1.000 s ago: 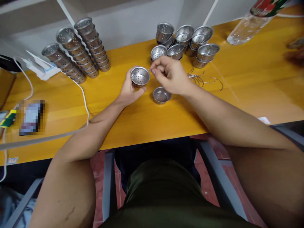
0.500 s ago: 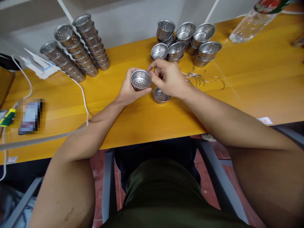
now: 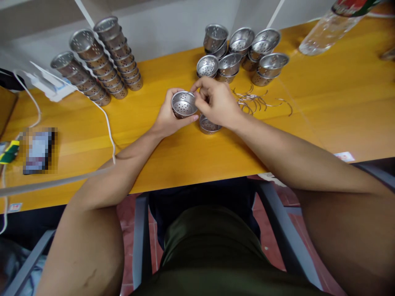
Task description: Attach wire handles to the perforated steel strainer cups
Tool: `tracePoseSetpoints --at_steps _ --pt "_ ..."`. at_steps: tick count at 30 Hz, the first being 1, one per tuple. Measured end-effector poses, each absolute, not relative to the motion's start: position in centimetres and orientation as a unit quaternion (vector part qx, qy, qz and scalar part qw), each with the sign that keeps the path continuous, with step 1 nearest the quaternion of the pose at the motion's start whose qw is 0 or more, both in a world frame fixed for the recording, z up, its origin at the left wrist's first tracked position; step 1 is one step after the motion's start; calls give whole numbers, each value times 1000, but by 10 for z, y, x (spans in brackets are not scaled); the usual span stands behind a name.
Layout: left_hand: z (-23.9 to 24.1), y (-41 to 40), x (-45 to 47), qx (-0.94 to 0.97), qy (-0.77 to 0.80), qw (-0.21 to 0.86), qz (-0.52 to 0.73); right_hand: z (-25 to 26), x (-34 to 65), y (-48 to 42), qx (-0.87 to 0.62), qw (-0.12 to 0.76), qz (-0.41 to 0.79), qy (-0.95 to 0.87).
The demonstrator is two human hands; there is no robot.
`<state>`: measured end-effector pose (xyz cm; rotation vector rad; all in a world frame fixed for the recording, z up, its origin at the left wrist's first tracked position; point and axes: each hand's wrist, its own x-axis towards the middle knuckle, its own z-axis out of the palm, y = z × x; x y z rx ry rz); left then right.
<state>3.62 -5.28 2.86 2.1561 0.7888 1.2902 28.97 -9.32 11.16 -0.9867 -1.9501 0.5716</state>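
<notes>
A perforated metal strainer cup (image 3: 184,105) is held above the table, tilted toward me, in my left hand (image 3: 168,115), whose fingers and thumb wrap round its side. My right hand (image 3: 217,100) is pinched at the cup's right rim; whatever its fingertips hold, if anything, is too small to make out. Just below my right hand another strainer cup (image 3: 209,124) stands on the table, partly hidden by that hand. Thin curved wire pieces (image 3: 253,100) lie in a loose heap to the right of my right hand.
Tall stacks of strainer cups (image 3: 106,72) lean at the back left. Shorter stacks of cups (image 3: 230,65) stand at the back centre. A plastic bottle (image 3: 321,35) is at the back right. A white cable (image 3: 106,119) and a blurred phone-like object (image 3: 39,150) lie on the left.
Both hands stay at the strainer cup in almost the same pose. The right fingers have shifted very slightly at its rim; the view has moved a little.
</notes>
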Motion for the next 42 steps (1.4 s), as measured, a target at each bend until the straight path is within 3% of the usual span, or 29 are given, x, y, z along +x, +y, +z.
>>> tracePoseSetpoints --at_steps 29,42 --pt "13 -40 29 804 261 270 462 109 289 -89 -386 427 232 -784" --pt "37 -64 38 799 281 279 453 111 276 -104 -400 436 231 -773"
